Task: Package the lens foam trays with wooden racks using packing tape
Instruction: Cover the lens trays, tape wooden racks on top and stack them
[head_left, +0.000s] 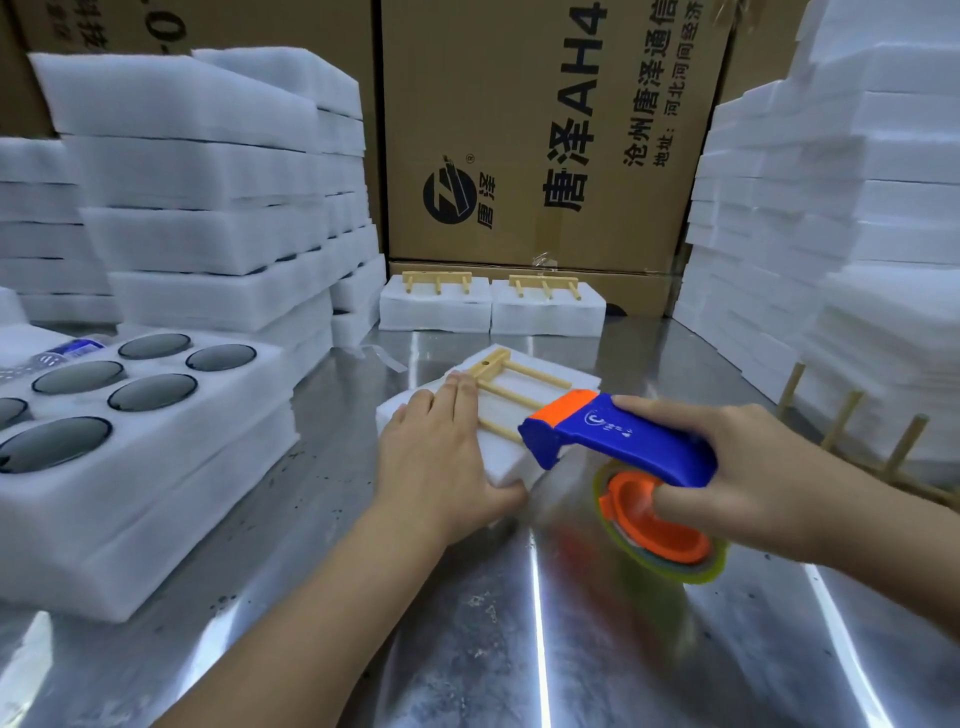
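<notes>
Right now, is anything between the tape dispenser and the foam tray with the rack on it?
Nothing visible does. The nose of the tape dispenser is at the right edge of the foam tray, over the dowel ends of the wooden rack. The left hand presses flat on the tray's left part, beside the dispenser.

Bare steel table (519, 649) is lying open in front. Left foam stacks (208, 182) and right foam stacks (857, 234) are walling the sides, a cardboard box (545, 130) is closing the back, and a lens foam tray (156, 519) is crowding the near left.

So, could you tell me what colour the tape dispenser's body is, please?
The tape dispenser is blue, orange-tipped; head view.
</notes>
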